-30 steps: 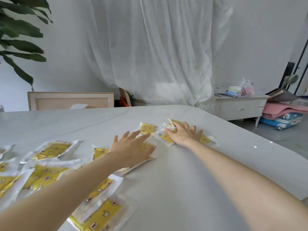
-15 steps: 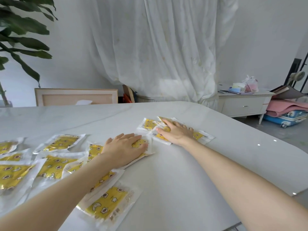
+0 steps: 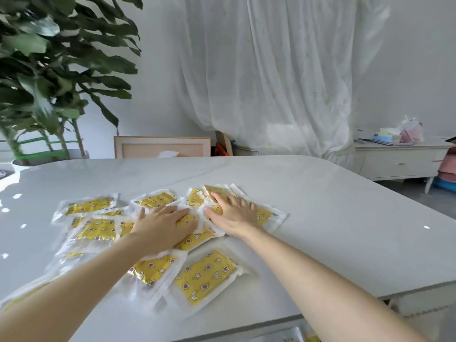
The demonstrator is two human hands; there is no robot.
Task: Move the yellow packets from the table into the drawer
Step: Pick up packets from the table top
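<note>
Several yellow packets in clear wrappers lie spread and overlapping on the white table (image 3: pixel 333 218). My left hand (image 3: pixel 162 224) lies flat, fingers straight, pressing on packets in the middle of the pile. My right hand (image 3: pixel 234 213) lies flat beside it on the right-hand packets (image 3: pixel 265 215), fingers spread. One large packet (image 3: pixel 206 276) sits nearest me between my forearms; another (image 3: pixel 90 205) lies at the far left. Below the table's front edge a drawer (image 3: pixel 293 335) shows part of a packet inside.
A large potted plant (image 3: pixel 49 77) stands past the table's far left corner. A wooden frame (image 3: pixel 161 146) leans behind the table. White curtains hang at the back, and a low white cabinet (image 3: pixel 399 161) with clutter stands at the right.
Both hands have slid toward each other and nearer me, dragging packets into a tighter pile. The view has shifted, bringing the plant and the table's front edge into sight.
</note>
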